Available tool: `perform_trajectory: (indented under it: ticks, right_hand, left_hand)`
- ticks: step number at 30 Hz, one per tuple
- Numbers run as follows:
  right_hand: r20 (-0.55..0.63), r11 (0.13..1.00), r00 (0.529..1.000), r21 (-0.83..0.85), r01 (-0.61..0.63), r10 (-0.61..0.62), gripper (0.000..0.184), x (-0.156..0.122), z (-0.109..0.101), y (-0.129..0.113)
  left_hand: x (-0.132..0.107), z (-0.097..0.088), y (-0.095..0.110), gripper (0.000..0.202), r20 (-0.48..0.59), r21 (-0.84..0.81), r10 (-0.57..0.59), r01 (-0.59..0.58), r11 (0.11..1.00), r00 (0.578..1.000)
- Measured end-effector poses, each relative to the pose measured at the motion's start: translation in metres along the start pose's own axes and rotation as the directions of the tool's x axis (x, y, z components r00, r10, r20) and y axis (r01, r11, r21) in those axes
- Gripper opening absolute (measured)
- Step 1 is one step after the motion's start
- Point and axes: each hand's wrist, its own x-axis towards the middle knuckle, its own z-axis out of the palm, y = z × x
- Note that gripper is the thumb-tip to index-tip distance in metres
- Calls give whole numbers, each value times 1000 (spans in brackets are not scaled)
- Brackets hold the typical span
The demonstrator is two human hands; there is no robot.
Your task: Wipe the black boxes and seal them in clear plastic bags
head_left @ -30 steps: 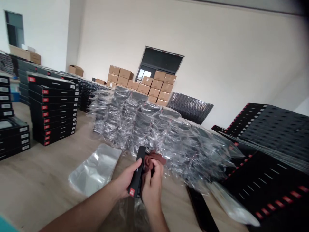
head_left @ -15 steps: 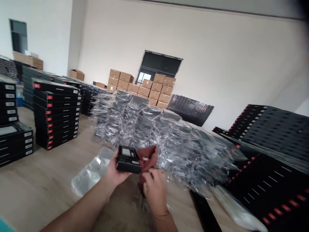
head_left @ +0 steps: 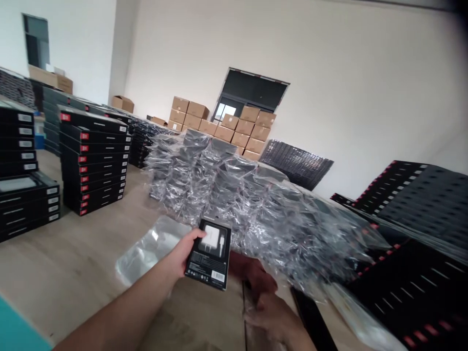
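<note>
My left hand [head_left: 188, 251] grips a small black retail box [head_left: 208, 253] by its left side, thumb on the front. A white plug charger and a cable show on the box face, with a barcode label near its lower edge. Lower right, my right hand [head_left: 272, 312] is blurred, its fingers closed at the end of a crumpled dark red cloth [head_left: 256, 273]. The cloth is apart from the box face and low over the table. Under and beside my left forearm lie clear plastic bags [head_left: 149, 251], flat on the wooden table [head_left: 91, 273].
Piles of plastic-wrapped boxes [head_left: 234, 190] stand just behind my hands. Stacked black boxes [head_left: 104, 161] rise at left, with more black boxes [head_left: 413, 282] at right. A long dark flat object [head_left: 314, 317] lies by my right hand. Brown cartons [head_left: 241, 131] stand by the far wall.
The cloth and my right hand have moved away from the box, down and to the right. My left hand has tipped the box so its printed face turns toward me.
</note>
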Motion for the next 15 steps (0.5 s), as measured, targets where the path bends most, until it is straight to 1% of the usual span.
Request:
perform_trajectory:
  ticks: [1,2,3,4,5,6,7,8,9,10,11,12,13,15]
  right_hand:
    - [55,998,998,57,-11,8,23,0,4,1]
    - [104,995,994,93,-24,14,20,1,6,1]
    - [132,991,991,130,-21,4,19,1,7,-1]
    - [138,982,990,186,2,-29,20,0,5,-5]
    - [118,961,991,275,33,-68,22,-1,2,-9]
    - [76,912,992,405,66,-105,24,-2,-2,-13]
    - [8,823,992,559,102,-128,26,-3,-7,-16]
    - [-76,694,989,706,141,-124,28,-4,-12,-18]
    - [-156,543,983,820,181,-92,29,-4,-17,-19]
    - [-215,399,975,891,216,-48,30,-5,-21,-19]
    - [-253,268,968,931,246,-12,30,-4,-24,-18]
    - [-278,161,961,948,273,5,30,-3,-26,-16]
    - [-306,76,952,950,304,16,29,-2,-28,-13]
    - [-379,-40,924,924,381,49,25,0,-30,-9]
  left_hand:
    - [2,0,-2,45,-25,54,14,-13,998,1000]
    - [5,0,-4,46,-41,112,67,-62,992,997]
    - [6,0,-5,51,-53,171,149,-138,975,987]
    - [7,1,-7,60,-57,231,241,-222,947,969]
    - [7,1,-9,71,-49,288,324,-298,910,945]
    - [7,1,-10,81,-26,336,389,-358,871,921]
    - [6,0,-11,87,5,375,427,-397,837,904]
    - [6,-1,-12,88,40,409,434,-411,814,900]
    - [6,-2,-14,84,78,445,424,-412,795,902]
    - [5,-3,-15,78,113,482,402,-404,778,909]
    - [5,-4,-16,69,138,518,369,-384,764,919]
    - [5,-5,-17,59,149,552,329,-354,755,932]
    - [4,-4,-18,50,151,580,289,-322,748,945]
    - [0,-2,-18,31,158,618,231,-278,735,960]
